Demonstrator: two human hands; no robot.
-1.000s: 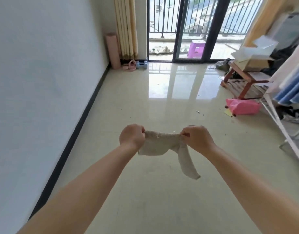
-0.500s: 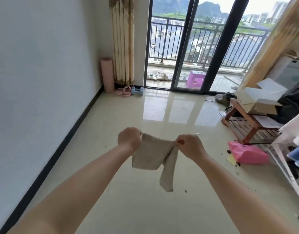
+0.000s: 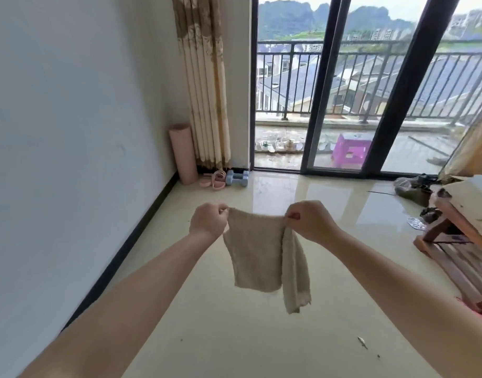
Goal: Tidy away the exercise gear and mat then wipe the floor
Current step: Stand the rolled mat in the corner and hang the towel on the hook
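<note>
Fingers of left hand point(image 3: 208, 221) and right hand point(image 3: 309, 219) pinch top corners of beige cloth point(image 3: 257, 257), hung open above floor point(image 3: 234, 336), likely readying a wipe; mat point(image 3: 183, 154), dumbbell point(image 3: 237, 178) already cornered.

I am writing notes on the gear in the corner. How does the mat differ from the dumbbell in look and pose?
The mat is pink, the dumbbell light blue. The mat is a tall roll standing upright against the wall; the dumbbell is short and lies on the floor. Both sit in the corner by the curtain.
</note>
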